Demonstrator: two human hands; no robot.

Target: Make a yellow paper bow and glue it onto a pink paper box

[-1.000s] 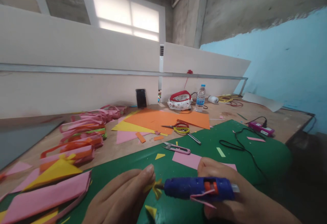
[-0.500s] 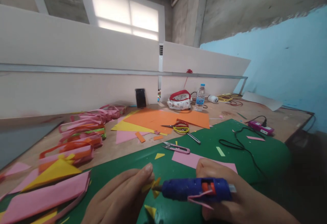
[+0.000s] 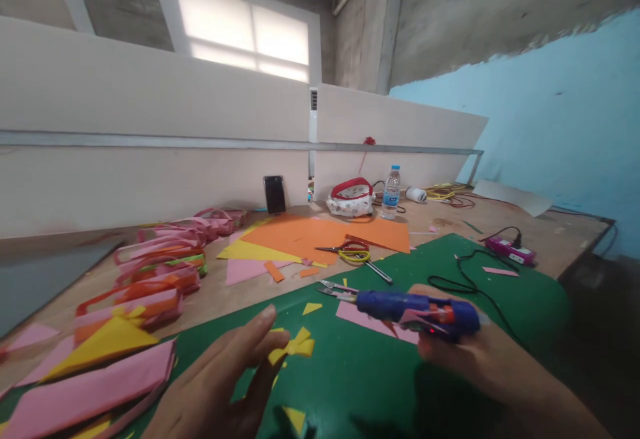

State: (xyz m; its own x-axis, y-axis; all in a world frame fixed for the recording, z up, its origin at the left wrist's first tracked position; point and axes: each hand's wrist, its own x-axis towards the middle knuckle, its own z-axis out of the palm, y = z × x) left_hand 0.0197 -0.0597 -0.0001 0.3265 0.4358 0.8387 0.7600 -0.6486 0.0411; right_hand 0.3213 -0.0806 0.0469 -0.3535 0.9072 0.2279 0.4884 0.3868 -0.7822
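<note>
My left hand (image 3: 227,379) pinches a small yellow paper shape (image 3: 294,347) between thumb and fingertips, just above the green cutting mat (image 3: 360,379). My right hand (image 3: 460,352) grips a blue glue gun (image 3: 415,307) with an orange trigger, its nozzle pointing left and held away from the paper shape. A black cord (image 3: 465,279) trails from the gun across the mat. A pink paper sheet (image 3: 370,315) lies under the gun.
Small snips (image 3: 336,286) and yellow-handled scissors (image 3: 356,254) lie beyond the mat. Orange, yellow and pink sheets (image 3: 320,232), folded paper strips (image 3: 160,265), a phone (image 3: 275,193), a pouch (image 3: 351,197), a water bottle (image 3: 391,192) and a pink box (image 3: 510,250) sit on the table.
My right hand has drawn the glue gun up and to the right, away from the yellow shape. My left hand shifted slightly left, still holding the paper.
</note>
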